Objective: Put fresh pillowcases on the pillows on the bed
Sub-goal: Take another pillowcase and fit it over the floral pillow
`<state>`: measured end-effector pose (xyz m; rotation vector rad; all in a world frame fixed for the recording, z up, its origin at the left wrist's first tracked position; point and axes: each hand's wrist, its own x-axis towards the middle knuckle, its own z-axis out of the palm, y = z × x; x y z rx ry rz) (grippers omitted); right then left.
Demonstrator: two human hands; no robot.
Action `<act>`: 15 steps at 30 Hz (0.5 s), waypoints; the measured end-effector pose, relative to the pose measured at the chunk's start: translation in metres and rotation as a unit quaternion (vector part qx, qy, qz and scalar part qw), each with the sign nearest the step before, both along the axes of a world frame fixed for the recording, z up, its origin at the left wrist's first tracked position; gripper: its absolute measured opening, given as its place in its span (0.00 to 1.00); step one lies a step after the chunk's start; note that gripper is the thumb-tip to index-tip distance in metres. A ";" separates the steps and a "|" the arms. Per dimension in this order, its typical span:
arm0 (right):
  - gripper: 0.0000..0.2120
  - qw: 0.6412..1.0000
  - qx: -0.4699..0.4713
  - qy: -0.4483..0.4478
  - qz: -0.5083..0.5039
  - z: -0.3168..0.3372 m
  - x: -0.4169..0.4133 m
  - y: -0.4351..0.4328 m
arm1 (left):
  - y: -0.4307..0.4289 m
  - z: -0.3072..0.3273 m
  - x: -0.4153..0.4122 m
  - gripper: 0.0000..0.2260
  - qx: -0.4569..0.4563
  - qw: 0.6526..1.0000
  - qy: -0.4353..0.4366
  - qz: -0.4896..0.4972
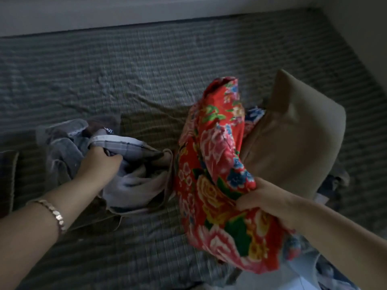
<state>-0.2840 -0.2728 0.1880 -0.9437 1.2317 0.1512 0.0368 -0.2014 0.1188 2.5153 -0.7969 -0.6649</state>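
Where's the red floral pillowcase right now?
The red floral pillowcase sits right of centre in the head view, gripped by the right hand, just left of the tan pillow.

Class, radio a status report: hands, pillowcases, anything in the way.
Left hand grips grey checked cloth. Right hand grips red floral pillowcase. Tan pillow close behind it.

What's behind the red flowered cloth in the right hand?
A tan pillow stands behind the red flowered cloth, with a scrap of blue patterned fabric between them. The cloth hides the pillow's left edge.
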 end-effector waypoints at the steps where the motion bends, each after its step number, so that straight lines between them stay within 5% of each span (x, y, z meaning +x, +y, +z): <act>1: 0.18 0.998 0.064 -0.013 -0.010 -0.006 -0.011 -0.002 | 0.000 -0.001 -0.002 0.13 0.002 1.000 -0.006 -0.013; 4: 0.27 0.981 0.158 0.096 -0.053 -0.041 -0.041 -0.020 | 0.002 -0.012 -0.008 0.14 0.018 0.998 -0.036 -0.047; 7: 0.16 0.953 0.059 0.295 -0.039 -0.073 -0.064 -0.038 | 0.005 -0.032 -0.011 0.11 0.073 0.996 -0.024 -0.054; 10: 0.22 0.873 -0.125 0.464 0.083 -0.100 -0.063 -0.052 | 0.003 -0.054 -0.018 0.08 0.117 0.990 -0.037 -0.066; 11: 0.26 0.849 -0.197 0.482 0.095 -0.098 -0.052 -0.056 | 0.002 -0.056 -0.023 0.07 0.113 0.990 -0.035 -0.076; 15: 0.42 0.852 -0.386 0.341 0.092 -0.102 0.019 -0.104 | -0.025 -0.082 -0.035 0.08 0.059 0.992 0.061 -0.092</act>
